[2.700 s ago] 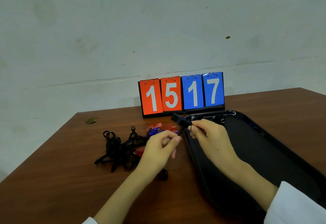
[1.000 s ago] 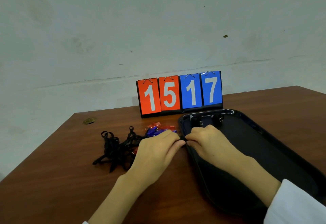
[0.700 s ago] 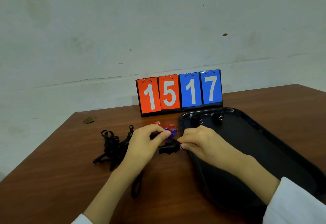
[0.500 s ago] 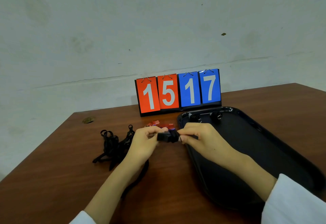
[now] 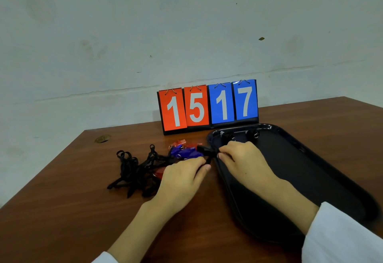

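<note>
Two pinches: right hand (image 5: 244, 165) on black whistle (image 5: 204, 150), left hand (image 5: 182, 182) seemingly on its cord (image 5: 209, 160) (beside tray (image 5: 310, 169)).

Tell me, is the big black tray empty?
Not empty. The tray holds two small black pieces with silver rings at its far end. The rest of its floor that shows looks bare.

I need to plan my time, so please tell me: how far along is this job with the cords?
Done, it seems: two black pieces with rings lie at the far end of the tray. In hand: the right hand pinches a black whistle and the left hand grips its cord. Still to do: blue whistles, red whistles and a heap of cords wait on the table.
</note>
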A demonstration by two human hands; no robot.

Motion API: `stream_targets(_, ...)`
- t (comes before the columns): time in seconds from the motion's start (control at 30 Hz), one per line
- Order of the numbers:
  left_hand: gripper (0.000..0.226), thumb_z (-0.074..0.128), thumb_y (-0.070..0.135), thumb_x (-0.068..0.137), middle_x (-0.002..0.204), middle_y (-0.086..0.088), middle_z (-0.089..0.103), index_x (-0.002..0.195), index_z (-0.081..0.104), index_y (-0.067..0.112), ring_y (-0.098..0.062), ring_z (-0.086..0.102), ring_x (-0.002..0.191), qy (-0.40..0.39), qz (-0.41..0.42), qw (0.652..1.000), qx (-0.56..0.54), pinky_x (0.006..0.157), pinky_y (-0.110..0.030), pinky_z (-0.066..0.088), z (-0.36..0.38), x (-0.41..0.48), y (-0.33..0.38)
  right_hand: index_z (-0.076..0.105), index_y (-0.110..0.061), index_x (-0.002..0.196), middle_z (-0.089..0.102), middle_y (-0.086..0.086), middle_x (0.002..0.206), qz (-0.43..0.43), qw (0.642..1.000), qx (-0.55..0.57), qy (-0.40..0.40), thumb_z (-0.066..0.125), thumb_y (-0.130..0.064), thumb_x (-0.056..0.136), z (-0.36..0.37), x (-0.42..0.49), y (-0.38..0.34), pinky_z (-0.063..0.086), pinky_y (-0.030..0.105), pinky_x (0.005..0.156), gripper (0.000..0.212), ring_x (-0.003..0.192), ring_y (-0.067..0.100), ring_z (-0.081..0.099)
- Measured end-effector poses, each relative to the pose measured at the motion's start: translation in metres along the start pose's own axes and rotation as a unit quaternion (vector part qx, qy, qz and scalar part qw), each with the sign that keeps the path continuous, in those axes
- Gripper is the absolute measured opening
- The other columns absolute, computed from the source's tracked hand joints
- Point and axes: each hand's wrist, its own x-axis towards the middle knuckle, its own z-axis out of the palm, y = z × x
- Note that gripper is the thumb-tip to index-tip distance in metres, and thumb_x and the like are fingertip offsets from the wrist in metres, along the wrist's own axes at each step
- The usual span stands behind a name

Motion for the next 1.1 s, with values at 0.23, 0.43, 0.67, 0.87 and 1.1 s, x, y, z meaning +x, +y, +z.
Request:
stream_targets(0.23,0.022,0.044,0.045,0.093,0.084,0.014,0.057,0.094,0.060,0.030,-0.001,0.051,0.074,0.065,0.025,0.998,0.009,0.058,-0.012,0.033,-0.009,0.002,-0.006,0.071,-0.014,0.085,0.065,0.001,0.076,-0.128,0.988,-0.076,-0.045,0.057,-0.019,0.089,-0.005,0.001,0.002,0.048,0.038,0.075,0.016,0.068,0.019,0.060)
stream_targets(0.43,0.018,0.061,0.046,0.083,0.078,0.014,0.058,0.081,0.062,0.029,0.002,0.053,0.072,0.050,0.003,0.999,-0.017,0.064,-0.015,0.044,-0.011,0.002,-0.005,0.069,-0.018,0.102,0.064,-0.002,0.092,-0.145,0.980,-0.028,-0.132,0.048,-0.029,0.095,-0.006,0.001,0.000,0.044,0.029,0.085,0.025,0.084,0.013,0.059)
stream_targets(0.67,0.013,0.070,0.031,0.079,0.064,0.006,0.064,0.073,0.070,0.020,-0.005,0.056,0.055,-0.044,-0.189,0.908,-0.370,0.054,-0.020,0.044,-0.031,0.011,-0.009,0.071,-0.016,0.099,0.062,-0.011,0.086,-0.108,0.973,0.129,-0.155,0.058,-0.019,0.089,-0.009,0.002,-0.006,0.043,0.013,0.076,0.017,0.082,0.004,0.059)
stream_targets(0.87,0.021,0.050,0.018,0.094,0.060,-0.003,0.051,0.080,0.065,0.011,-0.006,0.028,0.037,-0.106,-0.238,0.764,-0.591,0.036,-0.018,0.018,-0.020,0.010,-0.012,0.072,-0.012,0.080,0.063,-0.022,0.068,0.028,0.943,0.292,-0.159,0.060,-0.014,0.087,-0.016,0.006,-0.004,0.044,0.016,0.082,0.015,0.078,-0.007,0.059)
stream_targets(1.1,0.015,0.050,0.020,0.095,0.061,0.001,0.054,0.091,0.064,0.020,0.000,0.040,0.038,-0.038,-0.197,0.899,-0.389,0.043,-0.014,0.032,-0.007,0.008,0.000,0.069,-0.025,0.080,0.066,-0.008,0.072,0.143,0.951,0.262,-0.077,0.056,-0.017,0.090,-0.011,0.009,0.000,0.046,0.013,0.071,0.018,0.074,0.003,0.063)
